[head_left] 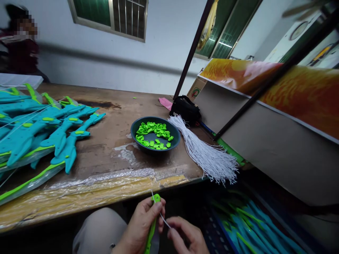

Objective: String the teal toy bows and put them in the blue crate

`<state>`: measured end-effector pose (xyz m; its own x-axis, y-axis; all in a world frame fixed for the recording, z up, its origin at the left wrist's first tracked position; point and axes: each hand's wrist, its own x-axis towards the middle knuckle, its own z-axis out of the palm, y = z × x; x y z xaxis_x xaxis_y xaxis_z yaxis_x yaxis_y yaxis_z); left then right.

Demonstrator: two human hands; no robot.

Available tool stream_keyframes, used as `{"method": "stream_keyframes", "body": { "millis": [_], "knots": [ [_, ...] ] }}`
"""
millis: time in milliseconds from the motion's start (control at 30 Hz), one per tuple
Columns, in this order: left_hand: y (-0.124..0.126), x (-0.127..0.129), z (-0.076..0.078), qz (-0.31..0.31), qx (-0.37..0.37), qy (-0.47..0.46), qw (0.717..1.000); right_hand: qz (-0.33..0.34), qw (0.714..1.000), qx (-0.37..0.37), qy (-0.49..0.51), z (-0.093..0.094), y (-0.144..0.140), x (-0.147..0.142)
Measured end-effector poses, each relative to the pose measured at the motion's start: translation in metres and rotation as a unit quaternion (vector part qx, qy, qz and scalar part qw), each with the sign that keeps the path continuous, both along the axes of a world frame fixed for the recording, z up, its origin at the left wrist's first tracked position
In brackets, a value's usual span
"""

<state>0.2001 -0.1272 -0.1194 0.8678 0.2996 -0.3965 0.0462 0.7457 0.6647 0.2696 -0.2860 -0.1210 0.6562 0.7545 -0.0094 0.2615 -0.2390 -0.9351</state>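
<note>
My left hand is closed around a bright green plastic strip, whose wider tip sticks up above the fingers. Across that tip runs a thin white string, its short end poking out at the upper left. Thumb and finger of my right hand pinch the string just right of the strip. Both hands are in front of the table edge, low in the view. The lower part of the strip is cut off by the frame.
On the table, turquoise-and-green plastic toy bows are piled at left. A dark bowl holds small green pieces. Beside it lie a bundle of white strings and a black bag. A crate of similar bows stands lower right. A person is far left.
</note>
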Motion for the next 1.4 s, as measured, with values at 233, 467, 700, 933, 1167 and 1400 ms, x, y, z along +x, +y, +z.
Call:
{"method": "stream_keyframes", "body": {
  "millis": [233, 467, 700, 933, 1167, 1400],
  "knots": [
    [-0.003, -0.002, 0.001, 0.024, 0.086, 0.014, 0.996, -0.036, 0.998, -0.013, 0.047, 0.014, 0.031, 0.0],
    [-0.006, -0.013, 0.008, 0.062, -0.057, -0.004, 0.996, 0.0, 0.985, 0.024, -0.172, 0.039, 0.026, 0.003],
    [-0.004, -0.012, 0.013, 0.04, -0.122, -0.015, 0.992, 0.019, 0.939, 0.057, -0.339, 0.069, 0.024, 0.001],
    [-0.006, -0.015, 0.018, 0.002, -0.105, -0.037, 0.994, -0.039, 0.902, 0.067, -0.426, 0.078, 0.034, -0.008],
    [-0.013, -0.016, 0.018, 0.004, -0.116, -0.035, 0.993, -0.04, 0.888, 0.045, -0.456, 0.078, 0.039, -0.013],
    [-0.012, -0.016, 0.016, -0.005, -0.097, -0.069, 0.993, -0.039, 0.895, 0.039, -0.443, 0.073, 0.037, -0.016]
  ]
}}
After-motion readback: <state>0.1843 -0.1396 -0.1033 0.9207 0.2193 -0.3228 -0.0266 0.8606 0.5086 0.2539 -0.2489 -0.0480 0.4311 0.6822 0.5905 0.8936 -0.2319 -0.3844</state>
